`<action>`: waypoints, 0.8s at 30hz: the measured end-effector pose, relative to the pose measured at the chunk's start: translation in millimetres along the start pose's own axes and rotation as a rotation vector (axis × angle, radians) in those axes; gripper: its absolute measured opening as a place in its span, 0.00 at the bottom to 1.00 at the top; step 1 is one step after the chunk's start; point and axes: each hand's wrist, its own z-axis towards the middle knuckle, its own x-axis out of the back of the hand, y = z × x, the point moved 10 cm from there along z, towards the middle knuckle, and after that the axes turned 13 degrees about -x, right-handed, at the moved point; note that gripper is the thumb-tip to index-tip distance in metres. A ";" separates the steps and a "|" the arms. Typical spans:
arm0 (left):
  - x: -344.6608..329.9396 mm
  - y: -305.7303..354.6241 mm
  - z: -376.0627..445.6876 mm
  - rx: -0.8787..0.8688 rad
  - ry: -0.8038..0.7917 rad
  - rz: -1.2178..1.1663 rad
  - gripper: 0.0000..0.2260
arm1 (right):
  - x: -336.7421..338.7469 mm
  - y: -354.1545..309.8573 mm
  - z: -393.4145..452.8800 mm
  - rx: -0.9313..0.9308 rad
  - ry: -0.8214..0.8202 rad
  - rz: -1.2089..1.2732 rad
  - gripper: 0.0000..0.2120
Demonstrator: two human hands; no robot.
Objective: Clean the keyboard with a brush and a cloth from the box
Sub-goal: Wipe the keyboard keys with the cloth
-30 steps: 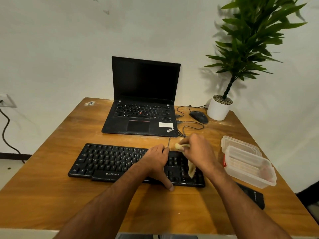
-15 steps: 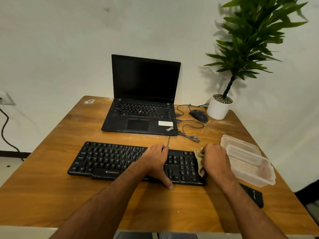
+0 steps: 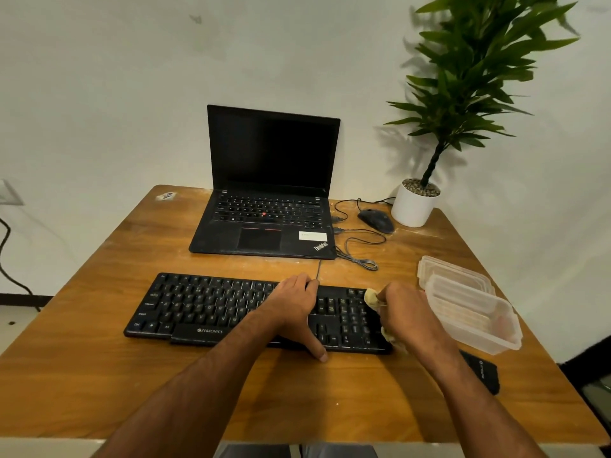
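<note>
A black keyboard (image 3: 211, 305) lies across the near half of the wooden table (image 3: 99, 375). My left hand (image 3: 294, 309) rests flat on its right-middle keys, fingers over the back edge and thumb hanging over the front edge. My right hand (image 3: 406, 312) is closed on a crumpled yellowish cloth (image 3: 372, 297) and presses it on the keyboard's right end, at the number pad. The clear plastic box (image 3: 472, 322) sits just right of that hand, with its lid (image 3: 446, 269) behind it. No brush can be made out.
An open black laptop (image 3: 267, 206) stands behind the keyboard. A mouse (image 3: 377, 219) with looped cables and a potted plant (image 3: 416, 206) sit at the back right. A black phone (image 3: 481, 375) lies near the right front edge.
My right hand carried the cloth from the back of the number pad to the keyboard's right end, then shifted slightly. The left hand stayed on the keys.
</note>
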 end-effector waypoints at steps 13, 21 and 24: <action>-0.4 -0.4 -0.6 0.005 -0.021 0.045 0.64 | -14.3 -29.8 -20.5 0.170 0.003 0.036 0.17; 0.4 1.0 0.5 0.015 -0.033 0.034 0.64 | 0.3 -30.7 -11.8 0.185 -0.025 0.179 0.14; -0.9 1.2 -0.8 0.018 -0.034 0.029 0.63 | -4.6 -59.7 -14.9 0.274 0.012 0.107 0.21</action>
